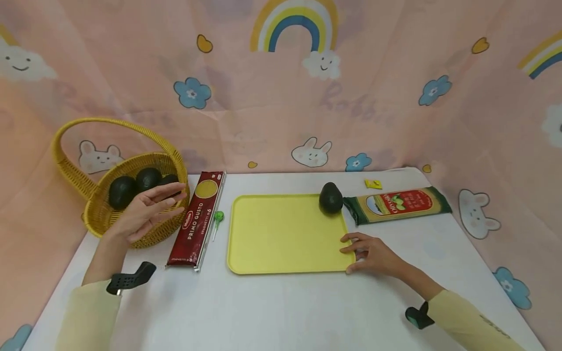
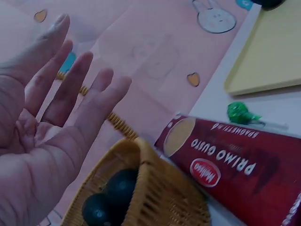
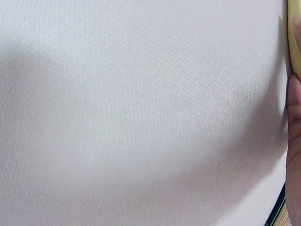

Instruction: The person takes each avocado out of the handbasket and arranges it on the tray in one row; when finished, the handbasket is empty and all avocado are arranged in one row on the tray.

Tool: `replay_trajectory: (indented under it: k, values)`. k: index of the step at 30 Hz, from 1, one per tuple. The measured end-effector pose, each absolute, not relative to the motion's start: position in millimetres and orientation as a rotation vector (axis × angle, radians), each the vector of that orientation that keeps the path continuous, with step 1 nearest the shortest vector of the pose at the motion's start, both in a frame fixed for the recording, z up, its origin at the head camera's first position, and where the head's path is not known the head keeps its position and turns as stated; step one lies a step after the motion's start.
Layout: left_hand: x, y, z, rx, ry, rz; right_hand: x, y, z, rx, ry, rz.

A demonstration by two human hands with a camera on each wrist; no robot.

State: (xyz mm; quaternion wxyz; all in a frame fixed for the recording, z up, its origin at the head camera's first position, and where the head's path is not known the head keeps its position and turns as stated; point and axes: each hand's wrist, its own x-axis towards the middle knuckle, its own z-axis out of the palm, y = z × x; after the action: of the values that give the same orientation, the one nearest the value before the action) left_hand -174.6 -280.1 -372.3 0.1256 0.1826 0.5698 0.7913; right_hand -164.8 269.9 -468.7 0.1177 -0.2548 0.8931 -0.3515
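My left hand (image 1: pixel 151 212) hovers in front of the yellow wicker basket (image 1: pixel 94 214), fingers extended and apart, holding nothing. Inside the basket are dark avocados (image 1: pixel 123 192), partly hidden by that hand. At the near right corner of the yellow tray (image 1: pixel 281 234), my right hand (image 1: pixel 373 253) grips the rim, fingers over the edge and thumb at the corner. In the right wrist view only part of the thumb (image 3: pixel 294 113) shows, right at the tray's edge (image 3: pixel 294 42). Another avocado (image 1: pixel 331 198) lies at the tray's far right corner, overlapping its rim.
A red spaghetti pack (image 1: pixel 197 219) lies between basket and tray, with a green lollipop (image 1: pixel 218 217) beside it. Right of the tray are a green and red Olivoilà pack (image 1: pixel 397 204) and a small yellow packet (image 1: pixel 373 184). A pink patterned cloth (image 1: pixel 263 112) hangs behind the white table (image 1: pixel 281 312).
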Motion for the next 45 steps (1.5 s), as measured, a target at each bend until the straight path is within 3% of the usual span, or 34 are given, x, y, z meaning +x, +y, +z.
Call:
replay_trajectory:
  k: [5, 9, 17, 26, 39, 45]
  values:
    - [-177.2, -314.9, -370.1, 0.616, 1.557, 2.317, -166.0, 271.3, -466.5, -0.771, 2.609, -1.053]
    - [-183.2, -332.4, -373.0, 0.539, 1.539, 2.39, -166.8, 272.3, -465.7, -0.773, 2.611, -1.049]
    - [-206.7, -335.5, -384.9, 0.04, 1.847, 2.437, -164.0, 274.6, -463.0, -0.786, 2.611, -1.039]
    - [-237.3, -324.8, -405.0, -0.491, 2.256, 2.069, -158.7, 275.8, -469.6, -0.811, 2.574, -1.096]
    - [-245.7, -304.2, -399.0, -0.703, 2.331, 1.853, -160.7, 275.8, -468.9, -0.832, 2.608, -1.076]
    - [-242.8, -302.9, -394.9, -0.649, 2.275, 1.834, -162.6, 270.7, -467.4, -0.796, 2.581, -1.102]
